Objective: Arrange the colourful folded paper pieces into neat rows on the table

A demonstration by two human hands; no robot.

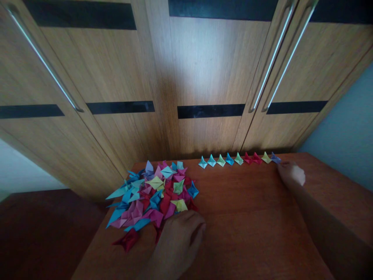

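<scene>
A heap of folded paper pieces (151,194) in blue, pink, red, yellow and green lies on the left of the wooden table (244,233). My left hand (182,237) rests at the heap's near right edge, its fingers curled; whatever they may hold is hidden. Along the table's far edge runs a row of small folded papers (229,159), spaced side by side. At the row's right end, my right hand (291,174) has its fingertips pinched on a purple folded paper (275,158), beside a yellow one (266,157).
Behind the table stands a wooden wardrobe (210,70) with dark bands and long metal handles (274,58). A red folded paper (128,240) lies near the table's left edge. A pale blue wall (344,136) is at the right.
</scene>
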